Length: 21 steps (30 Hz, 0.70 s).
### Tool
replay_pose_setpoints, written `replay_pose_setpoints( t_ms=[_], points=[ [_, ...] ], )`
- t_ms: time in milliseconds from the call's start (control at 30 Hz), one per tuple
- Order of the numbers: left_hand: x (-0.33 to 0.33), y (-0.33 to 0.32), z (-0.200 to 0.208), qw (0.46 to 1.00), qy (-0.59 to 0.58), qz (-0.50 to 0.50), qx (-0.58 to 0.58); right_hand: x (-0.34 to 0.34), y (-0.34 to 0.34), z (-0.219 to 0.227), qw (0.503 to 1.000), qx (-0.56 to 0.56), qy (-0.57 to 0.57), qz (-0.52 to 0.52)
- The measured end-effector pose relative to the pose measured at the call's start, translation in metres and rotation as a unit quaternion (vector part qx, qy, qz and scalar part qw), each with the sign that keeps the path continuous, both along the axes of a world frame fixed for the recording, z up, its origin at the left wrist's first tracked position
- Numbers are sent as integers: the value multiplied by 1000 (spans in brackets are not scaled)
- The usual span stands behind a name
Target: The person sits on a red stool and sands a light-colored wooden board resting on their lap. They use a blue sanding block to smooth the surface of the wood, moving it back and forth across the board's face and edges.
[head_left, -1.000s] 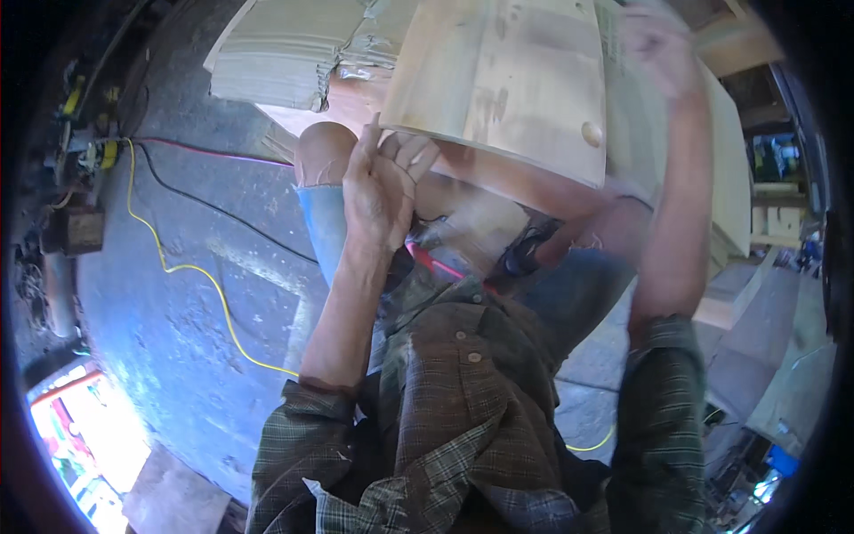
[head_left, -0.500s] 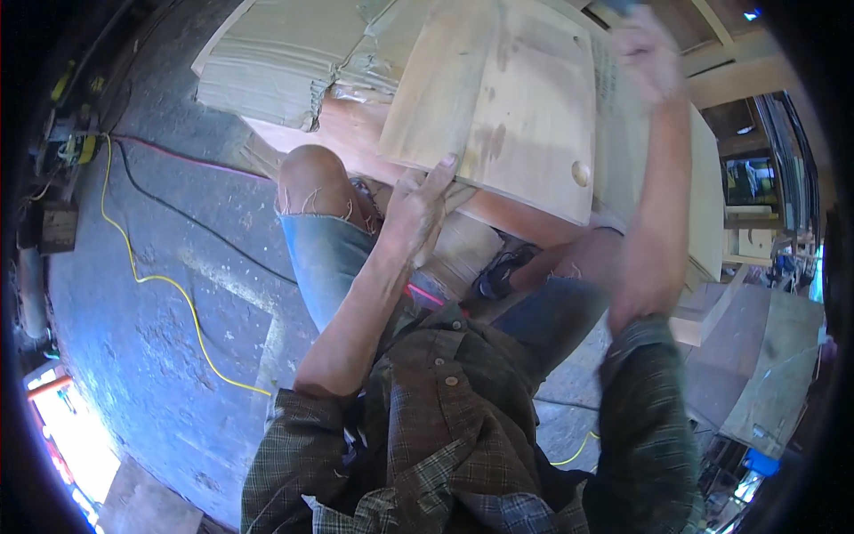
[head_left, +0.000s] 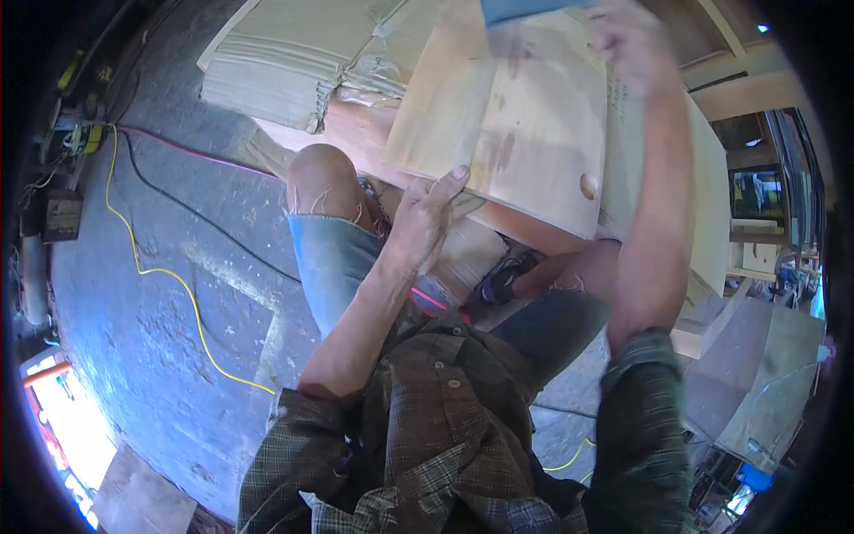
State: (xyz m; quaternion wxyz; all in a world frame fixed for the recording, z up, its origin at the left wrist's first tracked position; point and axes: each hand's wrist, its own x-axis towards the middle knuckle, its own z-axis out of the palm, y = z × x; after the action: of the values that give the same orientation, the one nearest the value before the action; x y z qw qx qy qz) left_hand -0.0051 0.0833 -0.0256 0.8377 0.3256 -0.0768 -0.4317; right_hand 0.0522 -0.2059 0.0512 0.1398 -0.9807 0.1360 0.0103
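Pinching the pale board (head_left: pixel 529 116), upper centre of frame, by its near edge, the left hand (head_left: pixel 423 215) risks a skid if its grip slackens; the blue sheet (head_left: pixel 529 11), apparently held by the right hand (head_left: pixel 630 46) (blurred), could scratch if tilted.

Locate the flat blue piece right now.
In the head view, the flat blue piece is at the top edge, right of centre, in the grip of the right hand, over the far part of the wooden panel.
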Motion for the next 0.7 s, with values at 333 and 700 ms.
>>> replay_pose_setpoints(
  t_ms=[333,700],
  points=[
    [-5,-8,6,1000,5,13,3,-45,-29,75,884,424,-194,-38],
    [40,52,87,766,-582,-196,191,-185,-126,-2,829,267,-284,-401]
  ],
)
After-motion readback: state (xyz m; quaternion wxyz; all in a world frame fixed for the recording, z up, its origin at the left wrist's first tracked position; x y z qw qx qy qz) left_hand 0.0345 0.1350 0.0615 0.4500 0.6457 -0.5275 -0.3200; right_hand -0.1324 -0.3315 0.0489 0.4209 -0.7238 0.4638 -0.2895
